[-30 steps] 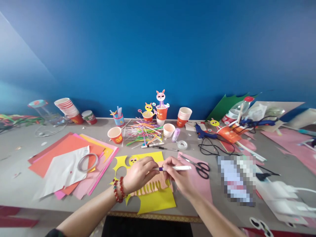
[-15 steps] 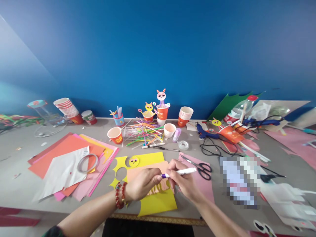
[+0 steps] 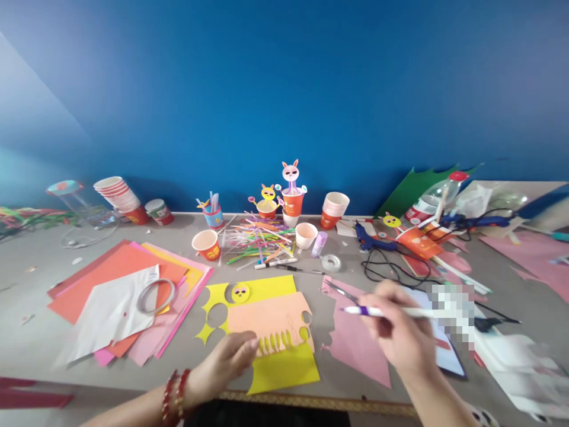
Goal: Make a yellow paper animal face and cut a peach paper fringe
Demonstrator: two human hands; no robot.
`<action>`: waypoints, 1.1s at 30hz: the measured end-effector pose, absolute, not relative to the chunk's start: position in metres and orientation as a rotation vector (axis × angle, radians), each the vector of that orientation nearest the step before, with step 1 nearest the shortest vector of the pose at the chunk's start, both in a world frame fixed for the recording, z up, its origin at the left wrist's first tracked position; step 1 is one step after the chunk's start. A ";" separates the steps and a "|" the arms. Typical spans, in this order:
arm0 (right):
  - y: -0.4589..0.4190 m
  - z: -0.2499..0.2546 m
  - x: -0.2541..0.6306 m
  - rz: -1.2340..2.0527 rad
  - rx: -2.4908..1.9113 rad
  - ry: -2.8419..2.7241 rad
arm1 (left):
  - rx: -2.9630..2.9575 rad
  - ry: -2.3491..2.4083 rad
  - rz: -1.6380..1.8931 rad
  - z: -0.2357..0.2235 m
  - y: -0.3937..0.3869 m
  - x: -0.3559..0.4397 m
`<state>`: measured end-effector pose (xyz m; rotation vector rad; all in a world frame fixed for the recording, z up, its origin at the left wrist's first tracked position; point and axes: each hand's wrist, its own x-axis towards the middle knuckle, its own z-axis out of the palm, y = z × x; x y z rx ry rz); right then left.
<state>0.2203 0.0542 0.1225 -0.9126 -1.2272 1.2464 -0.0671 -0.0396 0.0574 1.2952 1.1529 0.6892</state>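
Marker [image 3: 363, 311] in right hand [image 3: 402, 332], paper [image 3: 262, 313] by left [image 3: 224, 359]

Yellow paper [image 3: 288, 370], straws [image 3: 261, 240] on gray table [image 3: 182, 335].

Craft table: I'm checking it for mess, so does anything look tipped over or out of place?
Yes. On the right, an orange paper cup lies on its side near a blue glue gun, odd because a cup stack by the wall stands upright.

My left hand [image 3: 229, 359] and right hand [image 3: 403, 338] — two | marker I hold [image 3: 418, 312]: one | bead strands [image 3: 168, 398]: two | tape rolls [image 3: 331, 269]: two | cup stacks [image 3: 334, 209]: two | eared paper faces [image 3: 290, 172] — three | glue stick [image 3: 319, 244]: one | bottle [image 3: 433, 198]: one
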 end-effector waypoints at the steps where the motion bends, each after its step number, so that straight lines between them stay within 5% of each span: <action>1: 0.055 0.119 0.217 1.367 -0.946 -1.358 | 1.591 1.235 0.686 0.056 -0.036 -0.069; 4: 0.055 0.098 0.196 1.591 -1.008 -1.559 | 2.250 1.248 0.676 0.059 -0.015 -0.068; 8: 0.055 0.074 0.179 1.464 -1.014 -1.746 | 2.549 1.104 0.656 0.060 0.011 -0.067; 33: 0.054 0.026 0.171 1.130 -0.997 -1.877 | 2.769 0.995 0.457 0.037 0.017 -0.067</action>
